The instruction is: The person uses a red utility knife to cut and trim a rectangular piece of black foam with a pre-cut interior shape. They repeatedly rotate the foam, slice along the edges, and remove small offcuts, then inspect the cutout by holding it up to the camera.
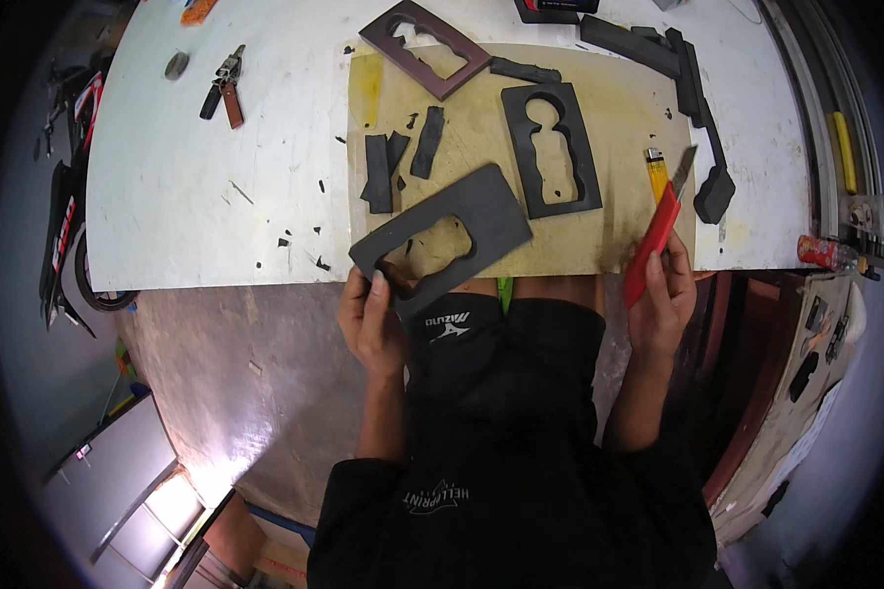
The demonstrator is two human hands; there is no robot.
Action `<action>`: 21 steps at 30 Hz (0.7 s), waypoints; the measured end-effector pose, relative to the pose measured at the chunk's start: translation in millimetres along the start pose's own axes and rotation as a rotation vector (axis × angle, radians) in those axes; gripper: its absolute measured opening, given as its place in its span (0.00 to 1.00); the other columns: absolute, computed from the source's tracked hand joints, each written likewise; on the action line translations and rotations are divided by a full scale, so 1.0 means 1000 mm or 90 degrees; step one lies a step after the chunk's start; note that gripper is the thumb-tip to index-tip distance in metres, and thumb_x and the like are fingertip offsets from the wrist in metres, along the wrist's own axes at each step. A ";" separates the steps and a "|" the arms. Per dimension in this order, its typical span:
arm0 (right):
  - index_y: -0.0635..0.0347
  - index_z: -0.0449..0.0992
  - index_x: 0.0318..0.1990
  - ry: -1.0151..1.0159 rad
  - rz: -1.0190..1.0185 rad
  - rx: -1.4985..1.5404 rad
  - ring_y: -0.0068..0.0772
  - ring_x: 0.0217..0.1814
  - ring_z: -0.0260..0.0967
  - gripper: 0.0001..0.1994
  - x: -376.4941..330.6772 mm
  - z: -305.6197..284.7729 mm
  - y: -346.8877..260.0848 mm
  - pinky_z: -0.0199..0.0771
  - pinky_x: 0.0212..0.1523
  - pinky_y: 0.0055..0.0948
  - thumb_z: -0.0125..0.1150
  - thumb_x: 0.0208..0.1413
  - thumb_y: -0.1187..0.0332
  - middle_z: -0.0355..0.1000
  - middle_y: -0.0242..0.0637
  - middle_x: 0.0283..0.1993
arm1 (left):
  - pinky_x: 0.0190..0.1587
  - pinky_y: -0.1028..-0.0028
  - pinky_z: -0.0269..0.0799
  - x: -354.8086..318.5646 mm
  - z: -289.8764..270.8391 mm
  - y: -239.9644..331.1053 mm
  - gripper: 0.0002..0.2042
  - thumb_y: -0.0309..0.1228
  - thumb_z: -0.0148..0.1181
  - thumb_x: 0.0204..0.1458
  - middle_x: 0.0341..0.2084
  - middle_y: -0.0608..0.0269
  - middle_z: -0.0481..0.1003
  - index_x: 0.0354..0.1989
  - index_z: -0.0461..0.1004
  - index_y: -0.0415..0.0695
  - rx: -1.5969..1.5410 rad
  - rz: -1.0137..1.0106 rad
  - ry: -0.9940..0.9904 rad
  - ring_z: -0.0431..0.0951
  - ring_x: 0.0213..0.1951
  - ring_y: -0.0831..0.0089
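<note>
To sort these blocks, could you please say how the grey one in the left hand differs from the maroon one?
The grey block is very dark, the maroon block reddish-brown. The left hand holds the grey block; the maroon block lies on the table. Both are rectangular with wavy-edged cutouts.

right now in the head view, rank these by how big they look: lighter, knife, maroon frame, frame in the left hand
1. Held frame
2. Maroon frame
3. Knife
4. Lighter, partly hidden
</note>
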State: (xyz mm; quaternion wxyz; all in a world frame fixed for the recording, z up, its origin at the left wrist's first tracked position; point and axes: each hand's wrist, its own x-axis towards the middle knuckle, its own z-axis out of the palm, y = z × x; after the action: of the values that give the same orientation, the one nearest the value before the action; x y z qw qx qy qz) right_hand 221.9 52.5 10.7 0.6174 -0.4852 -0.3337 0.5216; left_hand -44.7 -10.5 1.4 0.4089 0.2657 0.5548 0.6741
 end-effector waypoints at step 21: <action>0.69 0.77 0.33 -0.017 -0.199 -0.653 0.37 0.26 0.71 0.13 0.046 0.053 0.012 0.70 0.31 0.30 0.69 0.47 0.66 0.73 0.47 0.27 | 0.42 0.74 0.76 -0.017 0.001 0.002 0.31 0.19 0.60 0.53 0.40 0.54 0.73 0.65 0.56 0.32 0.058 -0.090 -0.047 0.79 0.37 0.70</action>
State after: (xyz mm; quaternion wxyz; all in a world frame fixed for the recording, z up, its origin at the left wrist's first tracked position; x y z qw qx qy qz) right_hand 180.3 109.8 11.4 0.3674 -0.6624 -0.6217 0.1993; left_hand -35.4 -24.1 5.1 0.4631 0.2686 0.5871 0.6072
